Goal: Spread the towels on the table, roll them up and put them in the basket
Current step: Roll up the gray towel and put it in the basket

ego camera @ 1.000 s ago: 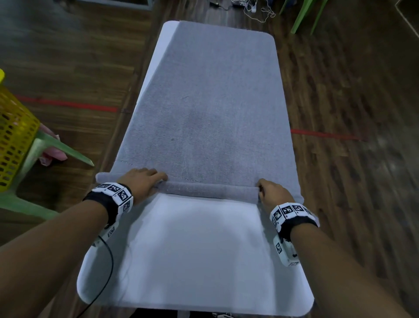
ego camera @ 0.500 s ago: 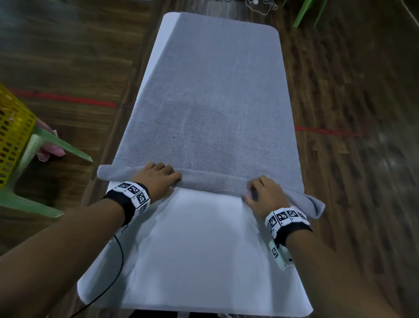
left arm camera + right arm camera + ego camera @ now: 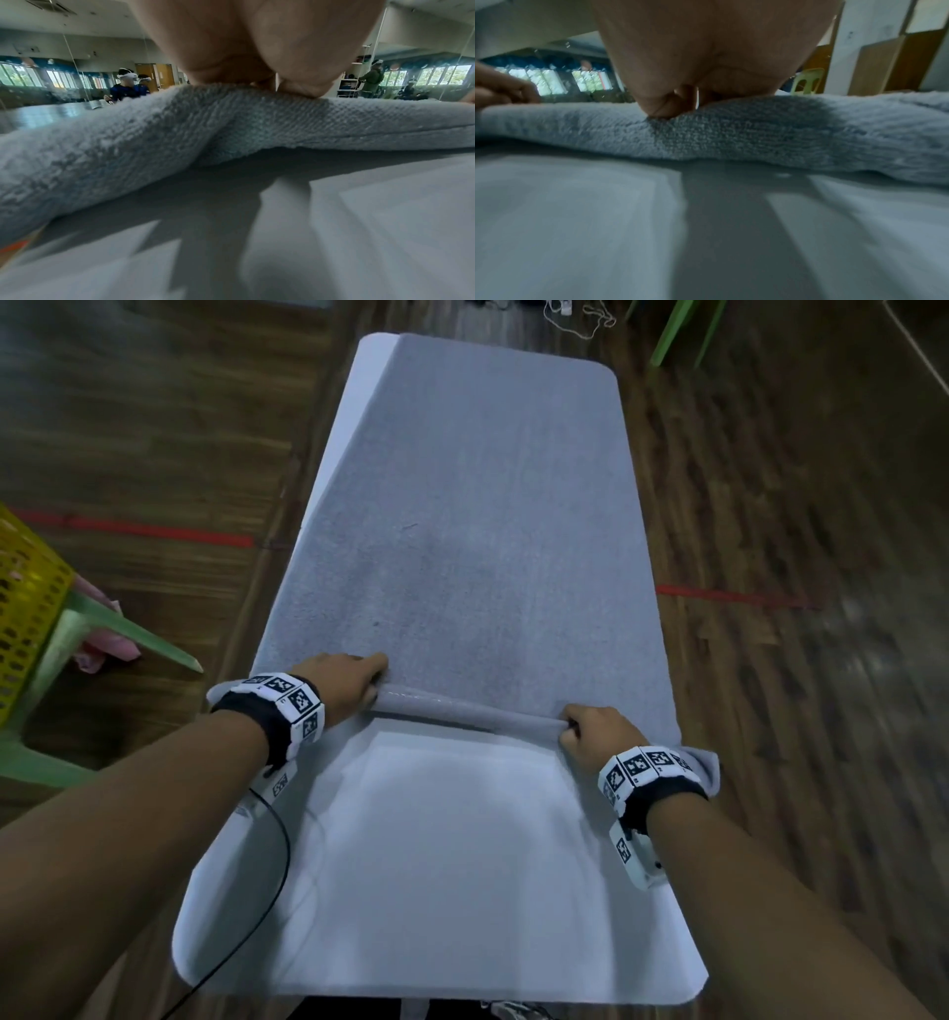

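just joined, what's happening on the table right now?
A person is rolling up a grey towel spread along a white table. The left hand and right hand each grip the near rolled edge, one toward each side. Only a thin roll is formed; most of the towel lies flat beyond it. The yellow basket sits off to the left on a green chair, with pink cloth beside it.

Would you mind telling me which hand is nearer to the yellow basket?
Left. The left hand holds the rolled towel edge on the basket's side of the table; the right hand grips the roll's opposite end, farther from the yellow basket.
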